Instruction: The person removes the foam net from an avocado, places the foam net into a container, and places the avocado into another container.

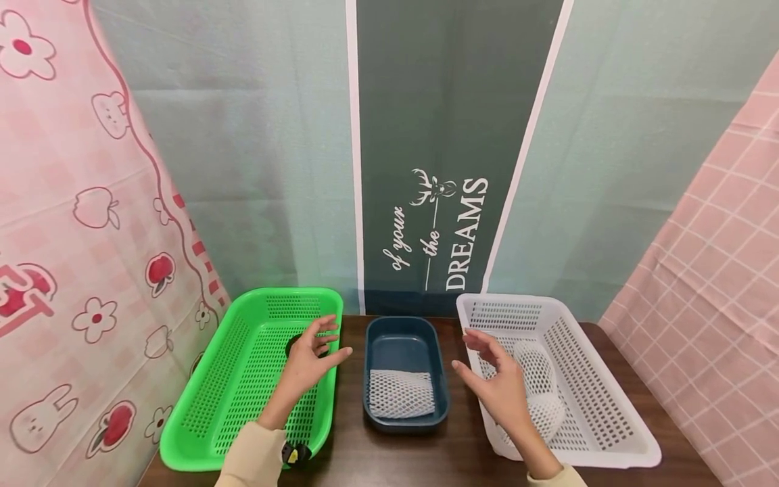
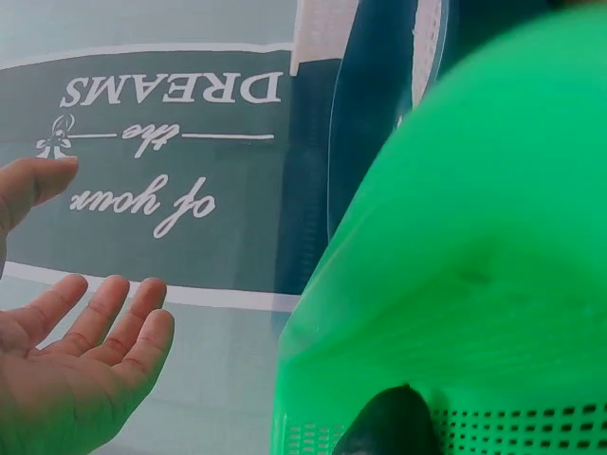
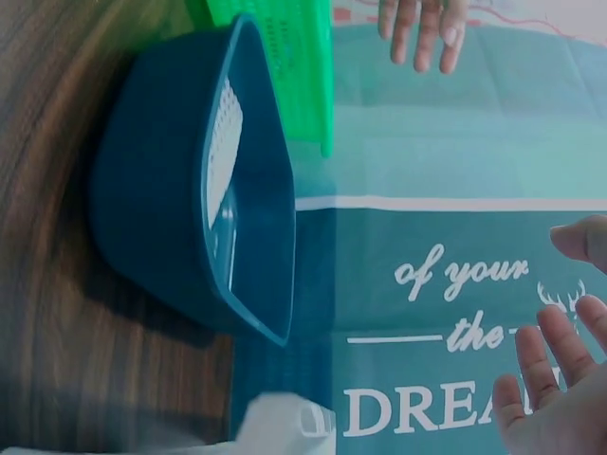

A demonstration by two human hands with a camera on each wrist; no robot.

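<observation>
My left hand (image 1: 306, 365) hovers over the right side of a green basket (image 1: 243, 325), fingers apart and holding nothing. Behind its fingers, a dark rounded object (image 2: 391, 425) lies in the basket, partly hidden. Between the hands stands a dark blue bin (image 1: 402, 327) with a flattened white foam net sleeve (image 1: 402, 394) in its near half. My right hand (image 1: 502, 385), also holding nothing, is above the left rim of a white basket (image 1: 599, 379). Two white foam nets (image 1: 534, 365) lie in that basket, partly covered by the hand and wrist.
All three containers stand on a dark wooden table (image 1: 347, 446). A green cloth with white lettering (image 1: 468, 233) hangs directly behind them. Pink patterned cloths enclose the left (image 1: 55, 169) and right (image 1: 718, 284) sides. A black band with a yellow mark (image 1: 296, 454) is at the left cuff.
</observation>
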